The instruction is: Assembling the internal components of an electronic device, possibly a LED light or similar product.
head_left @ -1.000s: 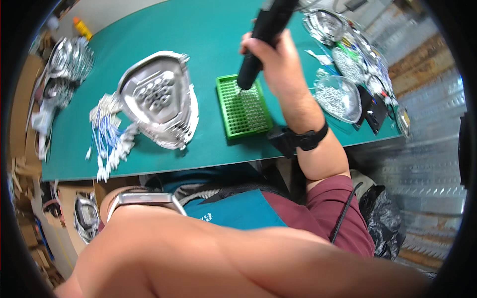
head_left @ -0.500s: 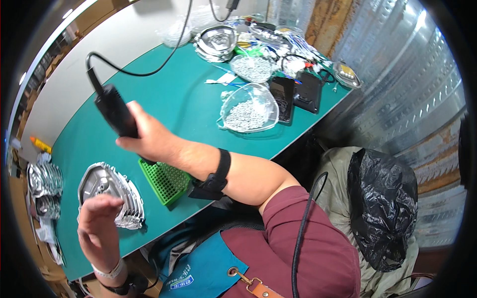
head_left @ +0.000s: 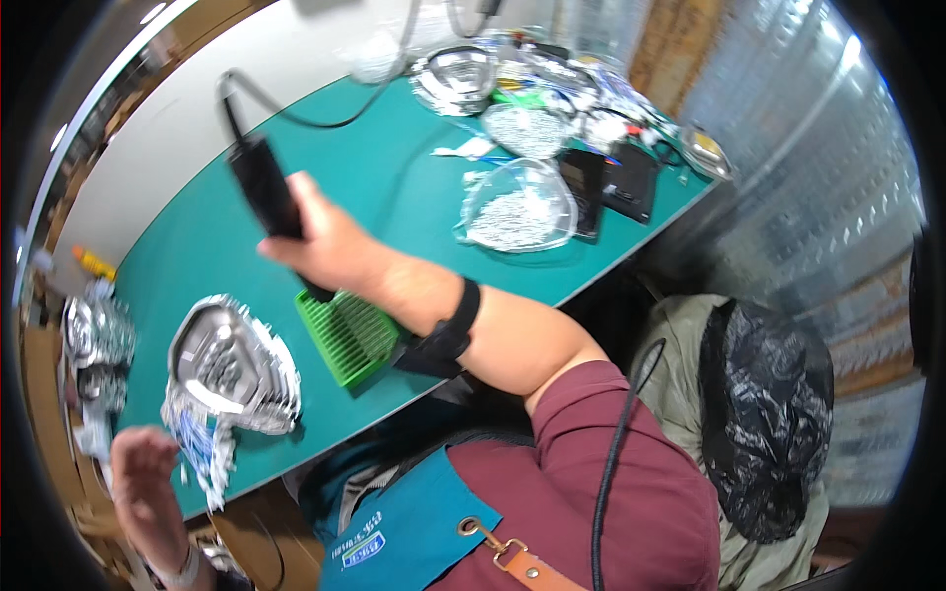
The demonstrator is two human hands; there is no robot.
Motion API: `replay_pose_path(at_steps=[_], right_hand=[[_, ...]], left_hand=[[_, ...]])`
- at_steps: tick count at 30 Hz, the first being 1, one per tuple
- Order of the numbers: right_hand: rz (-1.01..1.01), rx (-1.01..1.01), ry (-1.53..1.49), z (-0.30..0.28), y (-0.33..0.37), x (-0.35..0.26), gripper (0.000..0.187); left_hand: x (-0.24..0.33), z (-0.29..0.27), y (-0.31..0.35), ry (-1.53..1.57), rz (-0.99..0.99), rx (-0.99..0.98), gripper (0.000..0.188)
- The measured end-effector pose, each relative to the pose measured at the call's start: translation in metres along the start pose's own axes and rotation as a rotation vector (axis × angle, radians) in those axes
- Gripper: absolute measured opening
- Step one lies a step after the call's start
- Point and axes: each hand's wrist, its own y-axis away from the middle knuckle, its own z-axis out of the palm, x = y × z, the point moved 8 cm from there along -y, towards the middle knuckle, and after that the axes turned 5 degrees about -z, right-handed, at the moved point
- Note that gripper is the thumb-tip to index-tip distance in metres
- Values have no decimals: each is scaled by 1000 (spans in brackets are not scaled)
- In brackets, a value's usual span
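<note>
My right hand [head_left: 330, 241] is wrapped round a black corded electric screwdriver [head_left: 264, 187]. The tool slants, its cable leaving the upper end and its lower end just above a green perforated tray [head_left: 350, 340]. Left of the tray is a stack of silver, rounded-triangular metal housings [head_left: 219, 350], with small parts lying in the top one. White and blue wires [head_left: 202, 443] trail from the stack toward the table's front edge. My left hand [head_left: 146, 458] is off that edge at the lower left, blurred, its fingers loosely bent and nothing visible in them.
Clear plastic containers of small pale parts [head_left: 507, 217] stand at the right of the green table [head_left: 325, 187]. Beside them lie black flat devices [head_left: 629, 185]. Metal housings and wires crowd the far corner. More silver parts [head_left: 99, 330] sit at the left edge; a black bag [head_left: 764, 414] is at right.
My left hand has moved from in front of the housings down and left, uncovering the wires. My right hand keeps its hold on the electric screwdriver. The view has shifted slightly.
</note>
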Motion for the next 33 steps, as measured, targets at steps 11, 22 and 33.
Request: replay_pose_path(at_steps=[11, 22, 33], right_hand=[[80, 26, -409, -2, -1, 9, 30], [39, 42, -361, -5, -1, 1, 36], [27, 99, -483, -14, -1, 6, 34]], left_hand=[[-88, 136, -114, -1853, 242, -686, 33], [-139, 152, -117, -1696, 244, -722, 62], [-136, 150, -119, -1601, 301, -670, 56]])
